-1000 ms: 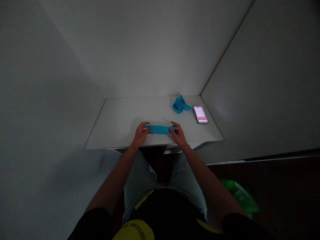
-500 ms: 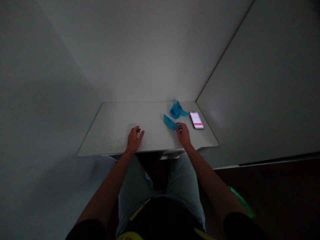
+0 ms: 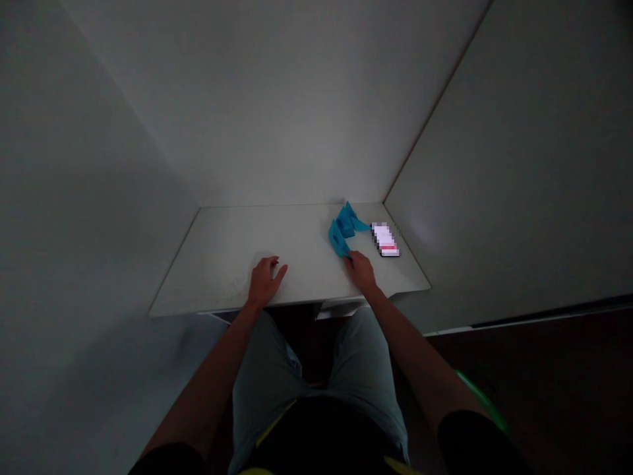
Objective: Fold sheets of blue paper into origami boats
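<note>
Folded blue paper (image 3: 338, 239) shifted by right hand (image 3: 361, 272) | grip unclear | left hand (image 3: 266, 282) open

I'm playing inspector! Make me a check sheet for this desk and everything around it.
Surface: smooth white tabletop in a corner.
Job's things: folded blue paper strip touching a pointed folded blue paper shape.
Clutter: flat dark-edged phone, screen blurred.
Hands: right hand, fingers at the strip; left hand resting on the tabletop, holding nothing.
Cables: nothing seen.
Surroundings: pale walls; bright green object on the dark floor.
</note>
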`<act>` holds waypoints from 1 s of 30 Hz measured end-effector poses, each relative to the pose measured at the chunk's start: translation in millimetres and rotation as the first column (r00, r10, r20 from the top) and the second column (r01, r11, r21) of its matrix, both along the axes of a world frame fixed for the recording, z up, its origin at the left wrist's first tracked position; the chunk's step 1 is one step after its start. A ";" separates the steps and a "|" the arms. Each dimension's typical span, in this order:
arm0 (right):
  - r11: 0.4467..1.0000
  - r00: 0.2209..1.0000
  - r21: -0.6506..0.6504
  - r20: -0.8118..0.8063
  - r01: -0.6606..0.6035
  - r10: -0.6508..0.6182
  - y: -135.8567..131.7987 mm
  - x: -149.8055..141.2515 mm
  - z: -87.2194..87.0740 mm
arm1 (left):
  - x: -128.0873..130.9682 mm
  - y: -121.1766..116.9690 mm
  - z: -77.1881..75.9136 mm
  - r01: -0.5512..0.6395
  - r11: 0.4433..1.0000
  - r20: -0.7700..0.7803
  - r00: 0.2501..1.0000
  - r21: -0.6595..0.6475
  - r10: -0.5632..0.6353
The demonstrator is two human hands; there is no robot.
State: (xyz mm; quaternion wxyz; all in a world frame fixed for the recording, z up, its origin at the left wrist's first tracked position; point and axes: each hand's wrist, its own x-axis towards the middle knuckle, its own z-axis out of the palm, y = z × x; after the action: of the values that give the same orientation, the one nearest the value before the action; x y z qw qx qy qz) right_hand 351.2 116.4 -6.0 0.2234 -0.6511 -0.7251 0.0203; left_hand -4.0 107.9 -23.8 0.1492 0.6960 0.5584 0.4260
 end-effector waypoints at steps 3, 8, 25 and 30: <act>0.997 0.997 -0.004 -0.016 0.078 -0.078 8.2 0.2 3.1 | 0.3 -0.8 0.9 0.001 1.000 -0.022 1.000 0.004 -0.001; 0.988 0.977 0.080 -0.182 0.130 -0.113 16.4 2.2 2.8 | 1.3 -2.8 3.6 0.005 1.000 -0.057 0.998 -0.010 -0.005; 0.979 0.865 0.193 -0.501 0.065 0.042 26.4 17.7 -3.7 | 3.1 -5.7 10.9 0.005 0.999 -0.063 0.998 -0.052 -0.008; 0.985 0.847 0.170 -0.518 -0.031 0.116 21.3 13.5 3.1 | 8.0 4.8 7.4 -0.027 0.996 0.100 0.994 -0.082 0.035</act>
State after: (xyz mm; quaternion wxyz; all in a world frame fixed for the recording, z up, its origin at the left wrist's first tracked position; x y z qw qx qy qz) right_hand 364.8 137.7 -2.9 0.4621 -0.5729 -0.6601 0.1499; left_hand 4.0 112.7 -16.4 0.1987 0.6581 0.5776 0.4402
